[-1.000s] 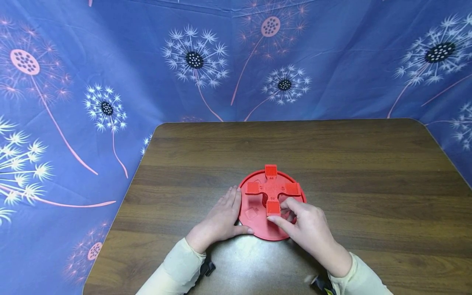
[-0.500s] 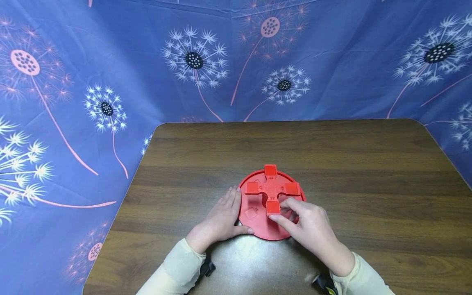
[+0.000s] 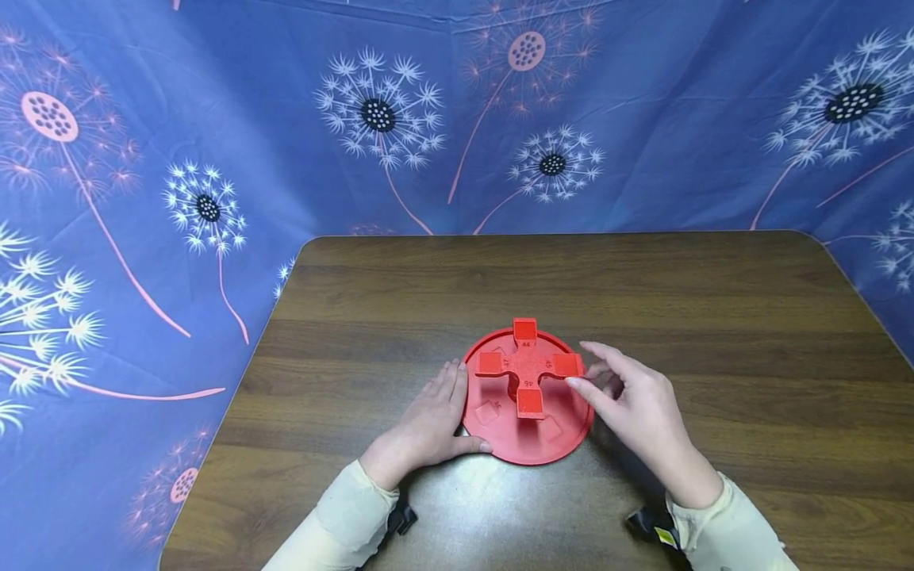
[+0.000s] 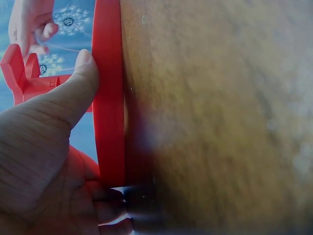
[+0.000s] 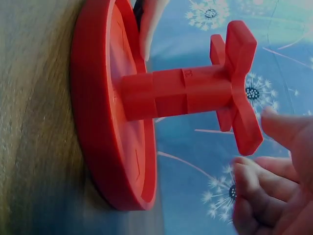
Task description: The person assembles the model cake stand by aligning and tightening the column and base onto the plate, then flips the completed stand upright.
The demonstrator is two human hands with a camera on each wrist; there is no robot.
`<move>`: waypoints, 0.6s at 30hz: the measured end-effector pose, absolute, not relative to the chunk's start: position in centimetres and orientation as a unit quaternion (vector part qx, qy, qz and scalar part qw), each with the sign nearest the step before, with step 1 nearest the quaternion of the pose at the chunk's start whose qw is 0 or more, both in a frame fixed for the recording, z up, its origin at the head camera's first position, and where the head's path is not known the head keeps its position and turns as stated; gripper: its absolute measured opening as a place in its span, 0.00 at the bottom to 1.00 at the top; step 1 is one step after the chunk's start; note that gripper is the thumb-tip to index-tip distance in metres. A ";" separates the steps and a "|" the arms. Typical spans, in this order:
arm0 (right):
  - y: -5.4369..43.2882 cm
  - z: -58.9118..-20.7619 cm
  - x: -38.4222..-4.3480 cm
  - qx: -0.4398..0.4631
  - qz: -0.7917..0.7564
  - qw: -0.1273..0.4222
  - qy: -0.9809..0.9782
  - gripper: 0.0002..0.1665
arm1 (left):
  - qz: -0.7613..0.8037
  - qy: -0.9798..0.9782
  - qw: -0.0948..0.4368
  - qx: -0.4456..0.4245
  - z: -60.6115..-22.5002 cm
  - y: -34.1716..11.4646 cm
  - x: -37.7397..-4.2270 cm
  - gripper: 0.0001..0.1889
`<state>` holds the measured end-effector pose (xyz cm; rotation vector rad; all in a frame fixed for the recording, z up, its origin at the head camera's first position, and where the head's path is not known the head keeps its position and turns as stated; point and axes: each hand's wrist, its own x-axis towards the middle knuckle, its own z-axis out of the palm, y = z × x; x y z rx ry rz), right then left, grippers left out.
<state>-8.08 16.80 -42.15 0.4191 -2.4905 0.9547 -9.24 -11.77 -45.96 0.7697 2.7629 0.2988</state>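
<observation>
A red cross-shaped top (image 3: pixel 527 365) with small embossed markings stands on a thick post (image 5: pixel 168 94) over a round, rimmed red base (image 3: pixel 524 454). The base lies on the table. At its left side, my left hand (image 3: pixel 428 420) rests with straight fingers along the rim and thumb spread over the front left edge; the left wrist view shows that thumb (image 4: pixel 80 83) against the rim. My right hand (image 3: pixel 635 396) is at the end of the top's right arm (image 3: pixel 566 365), thumb tip right at its edge and index finger raised apart from it. Nothing is gripped between its fingers.
The brown wood-grain table (image 3: pixel 714 317) reaches back to a blue cloth (image 3: pixel 271 95) printed with dandelions. Dark straps with small devices (image 3: pixel 403 519) show at both wrists.
My right hand has let go of the front arm of the cross and moved right and back to its right arm. The left hand and the red piece have stayed put.
</observation>
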 end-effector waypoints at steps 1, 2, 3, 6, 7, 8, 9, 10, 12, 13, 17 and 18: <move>16.9 -42.3 -8.2 0.152 0.345 0.203 -0.904 0.29 | 0.102 0.950 0.129 0.264 -46.0 -11.8 -9.2 0.61; 16.9 -42.4 -8.3 0.153 0.345 0.192 -0.906 0.30 | 0.101 0.951 0.129 0.264 -46.0 -11.7 -9.2 0.61; 16.9 -42.6 -8.4 0.154 0.346 0.184 -0.907 0.29 | 0.100 0.951 0.129 0.263 -46.0 -11.7 -9.3 0.61; 16.7 -42.9 -8.6 0.146 0.351 0.183 -0.906 0.25 | 0.096 0.952 0.128 0.262 -46.0 -11.7 -9.2 0.61; 16.6 -43.0 -8.6 0.141 0.354 0.187 -0.906 0.24 | 0.094 0.952 0.126 0.262 -46.0 -11.7 -9.2 0.61; 16.5 -43.1 -8.6 0.137 0.359 0.190 -0.903 0.23 | 0.092 0.952 0.124 0.263 -46.0 -11.7 -9.2 0.61; 16.4 -43.2 -8.6 0.135 0.365 0.192 -0.901 0.23 | 0.090 0.953 0.121 0.264 -46.0 -11.6 -9.2 0.61; 16.3 -43.3 -8.6 0.132 0.370 0.193 -0.899 0.23 | 0.087 0.953 0.118 0.265 -45.9 -11.6 -9.2 0.61; 16.2 -43.5 -8.5 0.130 0.381 0.195 -0.894 0.22 | 0.081 0.954 0.115 0.265 -45.9 -11.5 -9.1 0.60; 16.1 -43.5 -8.5 0.129 0.386 0.196 -0.892 0.22 | 0.079 0.954 0.115 0.264 -45.9 -11.5 -9.1 0.60; 16.0 -43.8 -8.4 0.127 0.388 0.206 -0.889 0.23 | 0.065 0.956 0.118 0.260 -45.9 -11.3 -9.1 0.60; 16.0 -43.8 -8.3 0.126 0.386 0.210 -0.889 0.23 | 0.061 0.956 0.119 0.260 -45.9 -11.2 -9.1 0.60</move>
